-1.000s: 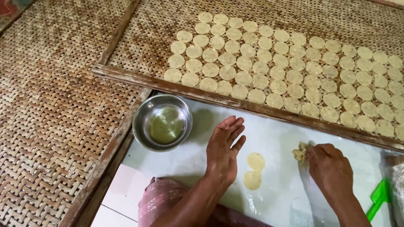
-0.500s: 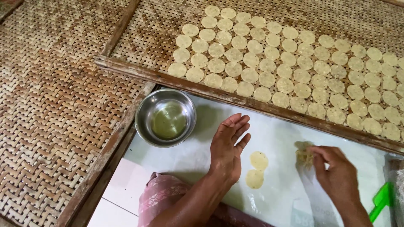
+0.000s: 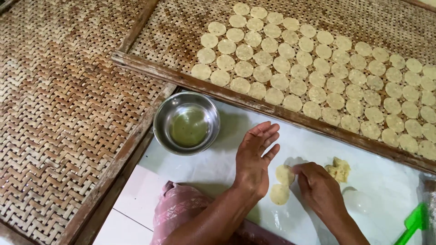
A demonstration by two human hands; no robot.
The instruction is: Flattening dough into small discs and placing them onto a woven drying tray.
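My left hand (image 3: 254,156) lies flat and open on a white plastic sheet (image 3: 218,168), fingers pointing away. Just right of it lie two thin pale dough discs (image 3: 279,193), one above the other. My right hand (image 3: 318,188) pinches the edge of the upper disc (image 3: 284,173) with its fingertips. A small lump of yellowish dough (image 3: 338,169) sits beyond my right hand. A woven bamboo tray (image 3: 172,41) above holds several rows of the same flat discs (image 3: 318,68).
A steel bowl (image 3: 186,123) with greenish liquid stands left of my left hand. Another woven tray (image 3: 59,113) lies at the left. A green plastic tool (image 3: 415,222) shows at the lower right. Pink cloth (image 3: 179,211) covers my knee.
My right hand moved left from the dough lump to the upper disc and took hold of its edge. The view shifted a little; my left hand stayed flat.
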